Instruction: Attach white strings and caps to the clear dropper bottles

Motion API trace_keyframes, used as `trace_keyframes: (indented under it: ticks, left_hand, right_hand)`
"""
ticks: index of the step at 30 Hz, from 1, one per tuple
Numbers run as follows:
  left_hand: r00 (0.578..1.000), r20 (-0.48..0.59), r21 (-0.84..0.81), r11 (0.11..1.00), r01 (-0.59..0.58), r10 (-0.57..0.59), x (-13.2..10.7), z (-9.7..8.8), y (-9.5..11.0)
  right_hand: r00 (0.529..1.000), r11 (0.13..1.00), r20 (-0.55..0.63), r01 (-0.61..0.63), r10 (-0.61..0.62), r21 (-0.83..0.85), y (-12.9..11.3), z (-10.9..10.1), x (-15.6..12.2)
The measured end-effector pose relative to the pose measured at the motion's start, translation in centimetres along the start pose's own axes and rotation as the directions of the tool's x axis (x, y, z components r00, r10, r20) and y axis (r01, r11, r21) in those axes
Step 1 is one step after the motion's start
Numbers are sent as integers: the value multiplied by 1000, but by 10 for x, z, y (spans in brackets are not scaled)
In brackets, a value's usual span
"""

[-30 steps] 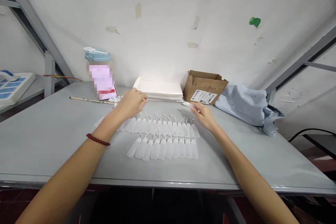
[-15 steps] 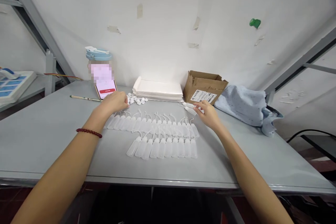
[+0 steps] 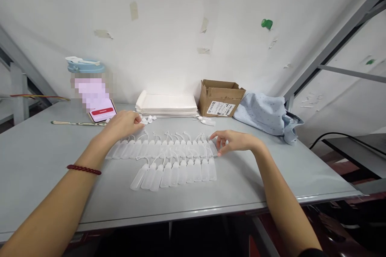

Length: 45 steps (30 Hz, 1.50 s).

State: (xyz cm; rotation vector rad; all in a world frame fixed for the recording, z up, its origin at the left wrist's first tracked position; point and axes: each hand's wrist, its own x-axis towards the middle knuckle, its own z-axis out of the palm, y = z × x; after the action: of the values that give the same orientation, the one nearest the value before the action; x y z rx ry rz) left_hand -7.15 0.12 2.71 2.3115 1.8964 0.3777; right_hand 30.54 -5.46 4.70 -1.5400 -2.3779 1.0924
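Observation:
Small translucent white plastic bottles with thin curved white tails lie in two rows, a back row (image 3: 165, 149) and a shorter front row (image 3: 182, 173). My left hand (image 3: 125, 123) is closed beside small white caps (image 3: 147, 119). Its fingertips are pressed together, and what they hold, if anything, cannot be made out. At the right end of the back row is my right hand (image 3: 230, 142), open, with thumb and forefinger apart around the end bottle's edge. Whether it touches that bottle is unclear. Another such bottle (image 3: 208, 122) lies apart in front of the box.
At the back stand a white stack of sheets or sleeves (image 3: 169, 104), an opened cardboard box (image 3: 221, 98) and a pale blue cloth (image 3: 261, 114). A phone (image 3: 101, 106) leans on a blue-lidded container (image 3: 86, 65) at left. A thin stick (image 3: 76, 123) lies before them.
My right hand has come from the loose bottle by the box toward me to the back row's right end, its fingers opening. My left hand stays by the caps. The view has swung right.

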Motion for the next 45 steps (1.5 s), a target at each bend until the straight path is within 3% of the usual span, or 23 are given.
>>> trace_keyframes:
  ticks: [10,15,17,21,23,26,32,38,45]
  left_hand:
    - [998,-60,-11,1000,-9,9,-5,-4,18]
    - [995,-94,-156,987,-35,21,-14,-8,39]
    - [994,-92,-336,939,-79,51,-20,-9,55]
    - [969,64,-676,725,-135,240,-35,-4,86]
    - [951,79,-741,656,-145,299,-40,0,98]
    - [938,73,-766,621,-165,340,-42,5,107]
    - [953,5,-812,558,-172,301,-39,9,107]
    - [927,-47,-851,472,-232,371,-39,12,105]
    - [902,23,-869,455,-196,431,-40,13,102]
  right_hand:
    - [995,987,22,-91,95,-136,3,10,7]
    - [989,997,-141,-42,33,-62,2,-3,-3]
    - [975,998,-219,49,-38,46,-2,-4,-5]
    - [944,915,-301,236,-136,327,-15,12,6]
    - [930,852,-326,306,-172,424,-21,25,16]
    - [916,779,-370,342,-152,526,-31,41,28]
    - [948,723,-296,286,-118,629,-57,54,31]
    - [986,644,-132,167,-103,747,-67,65,35]
    - [990,584,-103,142,-101,799,-65,72,38]
